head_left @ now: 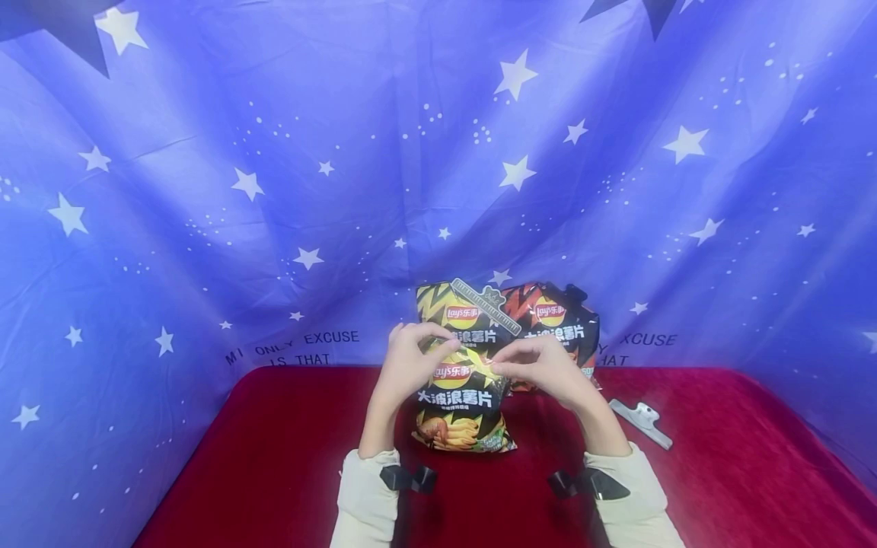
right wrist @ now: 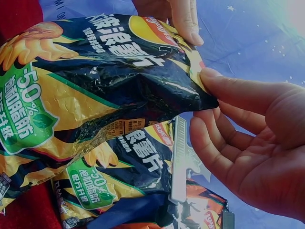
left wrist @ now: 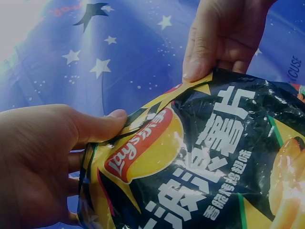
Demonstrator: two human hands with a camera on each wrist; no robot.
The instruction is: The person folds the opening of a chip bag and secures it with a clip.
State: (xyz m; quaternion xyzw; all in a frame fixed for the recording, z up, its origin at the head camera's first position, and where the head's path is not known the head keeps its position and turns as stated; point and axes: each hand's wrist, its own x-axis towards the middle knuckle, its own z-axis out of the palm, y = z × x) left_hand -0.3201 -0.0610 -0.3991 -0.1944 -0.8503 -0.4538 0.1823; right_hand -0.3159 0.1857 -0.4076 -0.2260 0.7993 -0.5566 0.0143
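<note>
A black and yellow Lay's potato chip bag (head_left: pixel 455 411) stands upright near the middle of the table, its top edge between both hands. My left hand (head_left: pixel 412 365) pinches the top left of the bag, thumb on the front and fingers behind, as the left wrist view shows. At the top right corner, my right hand (right wrist: pixel 257 124) pinches the bag between thumb and fingers. Right behind it stands a second yellow bag (head_left: pixel 433 301) with a long clip (head_left: pixel 485 306) lying slantwise across its top. The upper edge of the front bag looks folded or creased.
A red chip bag (head_left: pixel 541 304) with a dark clip (head_left: pixel 570 292) on top leans at the back right. Another silvery clip (head_left: pixel 640 423) lies on the red tablecloth (head_left: pixel 288 457), right of my right forearm. A blue star-patterned curtain (head_left: pixel 384 190) hangs behind the table.
</note>
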